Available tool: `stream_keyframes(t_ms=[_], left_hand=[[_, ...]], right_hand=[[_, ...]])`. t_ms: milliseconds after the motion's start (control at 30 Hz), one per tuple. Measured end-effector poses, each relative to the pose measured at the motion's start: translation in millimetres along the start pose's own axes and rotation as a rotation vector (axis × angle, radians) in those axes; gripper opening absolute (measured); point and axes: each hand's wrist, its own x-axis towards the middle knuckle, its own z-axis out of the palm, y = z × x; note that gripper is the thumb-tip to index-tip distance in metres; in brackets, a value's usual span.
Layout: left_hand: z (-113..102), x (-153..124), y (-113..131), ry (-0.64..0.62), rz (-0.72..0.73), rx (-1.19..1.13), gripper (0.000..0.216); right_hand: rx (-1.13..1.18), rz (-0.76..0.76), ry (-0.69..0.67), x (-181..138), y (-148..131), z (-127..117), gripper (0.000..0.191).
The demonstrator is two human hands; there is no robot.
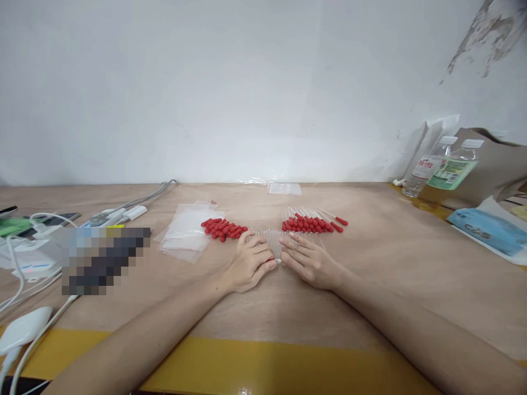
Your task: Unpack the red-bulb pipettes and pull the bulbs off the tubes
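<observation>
Both my hands rest on the table, close together at the centre. My left hand has its fingers curled in a pinch, with a small red bulb showing at the fingertips. My right hand lies beside it, fingers stretched toward a row of clear glass dropper tubes between the two hands. A heap of loose red rubber bulbs lies just beyond my left hand. Beyond my right hand lies a bunch of assembled droppers with red bulbs.
Clear plastic bags lie left of the bulbs, another bag near the wall. Cables, chargers and a white device crowd the left side. Two plastic bottles, a brown paper bag and a blue packet stand at right.
</observation>
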Motion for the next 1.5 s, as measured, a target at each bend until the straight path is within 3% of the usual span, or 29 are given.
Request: stream_keyframes(t_ms=[233, 400, 500, 633, 733, 1200, 1367, 1500], left_hand=[[1, 0, -2, 0.024, 0.015, 0.033, 0.025], [7, 0, -9, 0.219, 0.075, 0.19, 0.015], [9, 0, -12, 0.316, 0.143, 0.294, 0.011], [8, 1, -11, 0.3, 0.226, 0.413, 0.011], [6, 2, -10, 0.257, 0.221, 0.459, 0.015], [2, -2, -7, 0.083, 0.101, 0.236, 0.023], [3, -5, -5, 0.104, 0.117, 0.212, 0.024], [-1, -14, -15, 0.162, -0.004, 0.17, 0.028]], right_hand=[[0.06, 0.085, -0.04, -4, -1, 2, 0.02], [0.167, 0.367, -0.054, -3, -5, 1, 0.016], [0.227, 0.442, -0.101, 0, -6, 0, 0.019], [0.403, 0.42, -0.116, 0, -7, 4, 0.024], [0.449, 0.402, -0.047, -1, -9, 10, 0.022], [0.058, 0.023, 0.011, -4, 4, -7, 0.021], [0.124, 0.043, -0.014, -8, 6, -14, 0.026], [0.153, 0.295, 0.011, -20, 20, -17, 0.024]])
